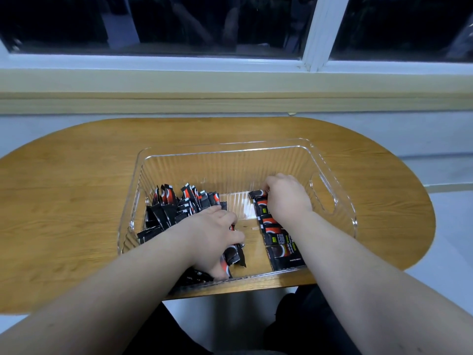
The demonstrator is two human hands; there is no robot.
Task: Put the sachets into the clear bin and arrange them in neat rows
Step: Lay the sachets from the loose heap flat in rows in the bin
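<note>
Where the left hand (212,239) curls its grip round a small bundle of sachets (234,254), the fingers are bent down over the black-and-red packets and the thumb side is hidden beneath the palm. The bundle lies low against the near wall of the clear bin (230,147), towards its middle. The right hand (286,198) has its grip drawn together, fingertips bent onto the far sachet (257,193), pinching its edge. That packet heads a row of sachets (279,239) that lie flat and overlapping, running from the near wall away along the bin's right side, partly covered by the right forearm. On the bin's left side stands a loose heap of sachets (176,206), some upright, some tipped over, touching the left wrist. A bare strip of bin floor separates heap and row. The bin rests at the near edge of the wooden table (76,188), right of its centre. Beyond the table's far edge run a pale window sill (230,83) and a dark window (204,21).
</note>
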